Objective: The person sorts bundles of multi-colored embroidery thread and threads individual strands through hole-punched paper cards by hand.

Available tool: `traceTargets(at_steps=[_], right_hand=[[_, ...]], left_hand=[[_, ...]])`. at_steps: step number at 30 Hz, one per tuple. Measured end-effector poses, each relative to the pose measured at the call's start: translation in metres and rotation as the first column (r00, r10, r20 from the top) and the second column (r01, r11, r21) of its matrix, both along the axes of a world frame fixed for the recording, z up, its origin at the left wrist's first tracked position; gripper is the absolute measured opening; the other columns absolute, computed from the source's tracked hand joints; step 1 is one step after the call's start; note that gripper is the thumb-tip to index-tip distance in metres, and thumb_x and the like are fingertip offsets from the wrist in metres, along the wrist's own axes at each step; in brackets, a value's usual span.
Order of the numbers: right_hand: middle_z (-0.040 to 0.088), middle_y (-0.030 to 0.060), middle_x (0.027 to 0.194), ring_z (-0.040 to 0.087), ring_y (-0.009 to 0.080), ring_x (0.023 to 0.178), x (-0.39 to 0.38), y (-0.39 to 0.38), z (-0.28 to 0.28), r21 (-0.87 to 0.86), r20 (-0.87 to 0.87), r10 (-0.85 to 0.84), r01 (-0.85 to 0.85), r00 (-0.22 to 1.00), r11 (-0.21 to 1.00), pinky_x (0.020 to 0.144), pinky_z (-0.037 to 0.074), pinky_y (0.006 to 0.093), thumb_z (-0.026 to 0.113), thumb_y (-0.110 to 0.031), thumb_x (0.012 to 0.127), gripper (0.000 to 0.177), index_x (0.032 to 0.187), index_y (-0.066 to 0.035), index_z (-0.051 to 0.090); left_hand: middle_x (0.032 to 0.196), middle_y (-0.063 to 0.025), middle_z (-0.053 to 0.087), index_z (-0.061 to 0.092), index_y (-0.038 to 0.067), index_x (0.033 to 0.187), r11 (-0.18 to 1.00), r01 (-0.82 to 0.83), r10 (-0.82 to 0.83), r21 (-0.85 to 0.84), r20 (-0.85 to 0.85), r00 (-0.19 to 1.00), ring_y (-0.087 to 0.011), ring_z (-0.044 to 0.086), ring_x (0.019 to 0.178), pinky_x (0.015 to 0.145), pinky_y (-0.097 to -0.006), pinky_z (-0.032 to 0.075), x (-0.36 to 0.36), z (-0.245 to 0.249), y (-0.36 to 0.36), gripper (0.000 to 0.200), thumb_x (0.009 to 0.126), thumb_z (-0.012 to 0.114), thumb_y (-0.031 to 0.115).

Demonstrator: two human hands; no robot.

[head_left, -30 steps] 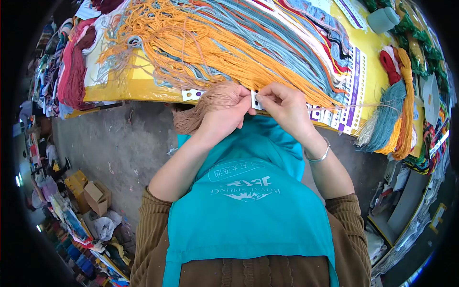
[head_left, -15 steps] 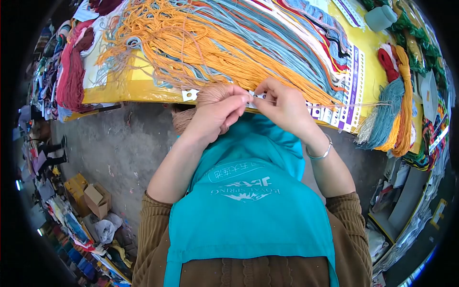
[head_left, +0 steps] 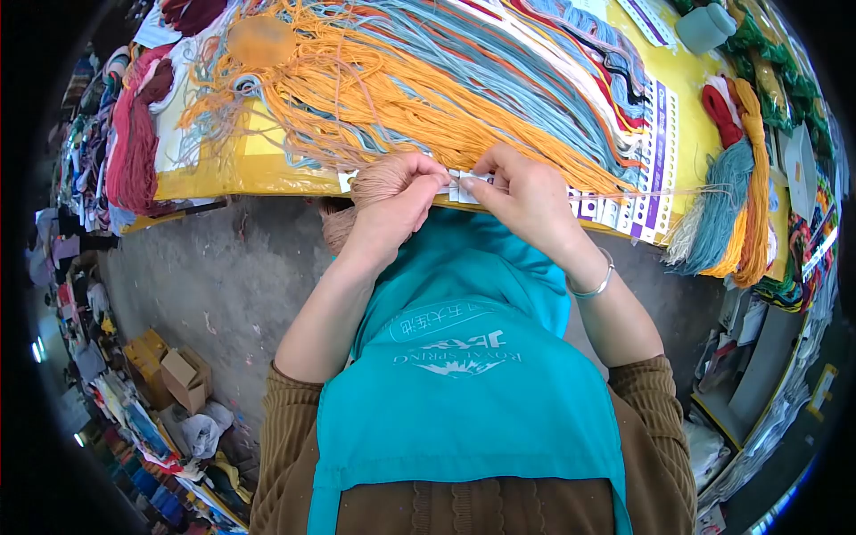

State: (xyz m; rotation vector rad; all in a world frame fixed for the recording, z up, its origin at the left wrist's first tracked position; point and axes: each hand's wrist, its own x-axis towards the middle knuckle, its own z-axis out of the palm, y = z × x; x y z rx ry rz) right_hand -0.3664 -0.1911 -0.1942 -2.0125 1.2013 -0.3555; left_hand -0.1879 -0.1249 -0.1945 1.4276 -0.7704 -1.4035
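My left hand (head_left: pixel 403 207) is closed, with a skein of tan thread (head_left: pixel 378 181) bunched under its curled fingers at the table's front edge. Just to its right, my right hand (head_left: pixel 528 198) is pinched at thumb and forefinger on a thin tan thread. The fingertips of the two hands are a little apart. From beside my right hand, a fine strand (head_left: pixel 664 193) stretches right toward a bundle of coloured skeins (head_left: pixel 727 196). Beyond both hands lies a broad spread of orange thread (head_left: pixel 401 98), with blue thread (head_left: pixel 526 85) alongside.
White punched cards with purple print (head_left: pixel 658 160) lie along the yellow table (head_left: pixel 241 169). Dark pink skeins (head_left: pixel 134 134) hang at its left edge. A light blue-green cup (head_left: pixel 704 28) stands back right. Cardboard boxes (head_left: pixel 185 379) sit on the floor at left.
My left hand has shifted slightly left with the tan skein, and its fingertips have parted from those of my right hand. The right hand has hardly moved.
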Motion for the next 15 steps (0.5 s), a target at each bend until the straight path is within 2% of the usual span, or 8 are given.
traceTargets(at_steps=[4,7,10,15], right_hand=[[0.068,0.0133,0.074,0.067,0.0316,0.07,0.0,0.001,-0.002,-0.019,0.009,-0.007,0.007,1.0,1.0,0.061,0.051,0.0415,0.069,-0.038,0.082,0.032,0.09,-0.008,0.064],[0.067,0.0133,0.073,0.067,0.0318,0.069,0.002,0.003,-0.003,-0.036,0.007,-0.007,0.007,1.0,0.999,0.06,0.051,0.042,0.07,-0.038,0.082,0.031,0.089,-0.008,0.064],[0.067,0.0128,0.072,0.066,0.0317,0.068,0.002,0.004,-0.002,-0.064,-0.012,-0.003,0.003,1.0,0.998,0.06,0.05,0.0423,0.07,-0.038,0.082,0.031,0.088,-0.008,0.063],[0.065,0.0117,0.068,0.066,0.0312,0.066,0.004,0.006,-0.013,-0.127,-0.002,-0.04,0.039,0.999,0.991,0.059,0.05,0.0416,0.069,-0.04,0.083,0.033,0.09,-0.009,0.063]], left_hand=[[0.059,0.0052,0.047,0.061,0.003,0.088,0.999,0.011,-0.005,-0.048,0.127,0.992,-0.0013,0.035,0.043,0.038,-0.0195,0.023,0.003,-0.008,0.0,0.006,0.091,0.057,0.006],[0.059,0.0051,0.047,0.061,0.003,0.088,1.0,0.012,-0.012,0.017,0.004,1.0,-0.0016,0.034,0.042,0.037,-0.02,0.022,0.003,-0.001,0.001,0.006,0.09,0.057,0.007],[0.058,0.005,0.047,0.061,0.002,0.088,0.983,0.026,0.012,0.179,-0.206,0.979,-0.002,0.034,0.041,0.036,-0.0203,0.022,0.001,0.01,-0.001,0.007,0.09,0.057,0.007],[0.056,0.0044,0.045,0.062,0.001,0.085,0.973,0.206,-0.178,0.104,-0.23,0.957,-0.0029,0.035,0.041,0.036,-0.0195,0.024,-0.007,0.012,0.0,0.015,0.092,0.055,0.013]])
